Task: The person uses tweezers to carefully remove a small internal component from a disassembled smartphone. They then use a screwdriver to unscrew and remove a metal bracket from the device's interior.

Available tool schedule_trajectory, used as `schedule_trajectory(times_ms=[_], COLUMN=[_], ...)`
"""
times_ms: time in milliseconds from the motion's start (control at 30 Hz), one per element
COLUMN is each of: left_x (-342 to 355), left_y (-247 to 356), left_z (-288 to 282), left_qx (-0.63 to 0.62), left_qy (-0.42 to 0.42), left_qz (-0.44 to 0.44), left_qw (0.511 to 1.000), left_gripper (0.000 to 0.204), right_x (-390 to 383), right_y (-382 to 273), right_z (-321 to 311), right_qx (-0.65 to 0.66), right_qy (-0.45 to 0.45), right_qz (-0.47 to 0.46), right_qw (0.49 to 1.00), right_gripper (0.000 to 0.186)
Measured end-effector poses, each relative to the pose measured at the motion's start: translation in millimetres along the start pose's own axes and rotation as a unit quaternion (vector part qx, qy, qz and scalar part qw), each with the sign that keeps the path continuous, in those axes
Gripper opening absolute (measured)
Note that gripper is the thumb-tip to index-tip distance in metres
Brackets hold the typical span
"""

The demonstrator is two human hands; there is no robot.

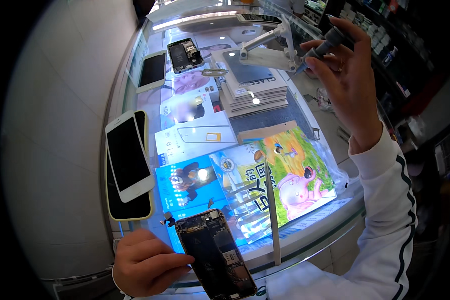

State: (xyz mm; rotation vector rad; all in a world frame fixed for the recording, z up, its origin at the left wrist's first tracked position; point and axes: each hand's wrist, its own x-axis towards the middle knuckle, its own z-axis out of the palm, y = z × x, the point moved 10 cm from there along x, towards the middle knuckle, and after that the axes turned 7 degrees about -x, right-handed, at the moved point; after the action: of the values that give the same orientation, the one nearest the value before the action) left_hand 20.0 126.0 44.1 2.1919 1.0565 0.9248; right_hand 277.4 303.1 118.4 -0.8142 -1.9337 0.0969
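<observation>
My left hand (147,262) is closed on the left edge of an opened phone (216,257), its thumb and fingers at the rim. The phone's screen is off, so the dark battery and circuit board show; it is tilted at the counter's near edge. Held up at the upper right, my right hand (352,82) grips a small precision screwdriver (329,42) between thumb and fingers, its thin tip pointing down and left. Metal tweezers (273,220) lie on a colourful picture book (297,175), right of the opened phone. Small loose parts (169,219) sit by its upper left corner.
A white phone (130,155) rests over a larger cased one at the left. Farther back are another white phone (152,71) and a second opened phone (185,55). A stack of flat boxes (257,97) and a white folding stand (270,55) occupy the far middle of the glass counter.
</observation>
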Motion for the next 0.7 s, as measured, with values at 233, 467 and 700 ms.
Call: schedule_trajectory(times_ms=[233,467,700], left_x=[-2.2,-3.8,-0.1], left_y=[-5.3,-5.1,-2.8], left_z=[4.5,3.1,2.2], left_qx=[0.008,-0.002,-0.002], left_qy=[-0.036,-0.026,-0.029], left_qz=[0.035,0.036,0.040], left_qw=[0.999,0.999,0.999], left_gripper=[0.022,0.020,0.015], right_x=[-1.6,-6.1,-5.0], right_y=[15.2,21.2,-0.6], right_z=[13.5,25.4,45.8], right_qx=[-0.021,0.017,0.129], right_qy=[-0.003,-0.016,-0.046], right_qz=[0.008,0.051,0.032], right_qw=[1.000,0.998,0.990], right_gripper=[0.055,0.052,0.056])
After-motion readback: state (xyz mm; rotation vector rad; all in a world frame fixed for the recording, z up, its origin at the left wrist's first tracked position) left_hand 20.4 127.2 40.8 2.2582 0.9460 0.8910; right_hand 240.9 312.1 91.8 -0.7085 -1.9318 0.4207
